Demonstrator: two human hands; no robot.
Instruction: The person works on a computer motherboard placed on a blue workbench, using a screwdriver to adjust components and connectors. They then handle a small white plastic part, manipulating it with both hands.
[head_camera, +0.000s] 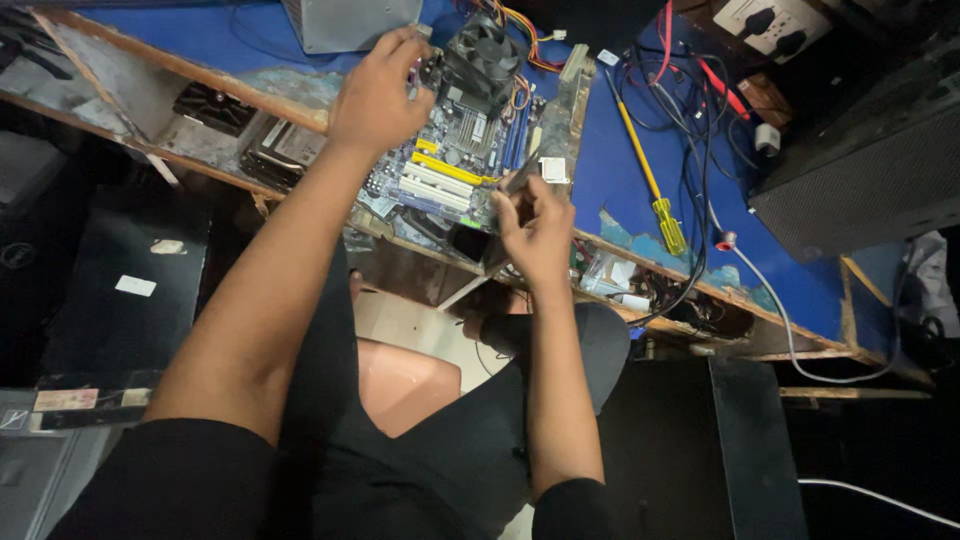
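Left hand: your left hand (378, 95) sits on the far left corner of the motherboard (455, 160), fingers curled down and pinching at something small there; what it pinches, you can't tell from here.
Right hand: your right hand (535, 232) is at the board's near right edge, fingers narrow and closed around that edge.
Motherboard: it lies on the blue worktop (620, 170), right at the front lip, between your two hands, its near corner just over the edge. Yellow and white slots run across its middle.
Cooler fan: a black fan (487, 55) stands on the board's far end, just right of your left hand.
White label: a small square white sticker (554, 169) sits at the board's right side, just above your right hand.
Screwdriver: a yellow-handled one (650, 180) lies slanted on the worktop, right of the board, apart from both hands.
Cables: a black and red tangle (690, 110) spreads beyond the screwdriver; one white cable (790, 330) trails off the front edge.
Metal box: a grey case (350, 22) stands at the back, behind your left hand.
Lower shelf: a dark drive (285, 150) rests under the worktop's left end.
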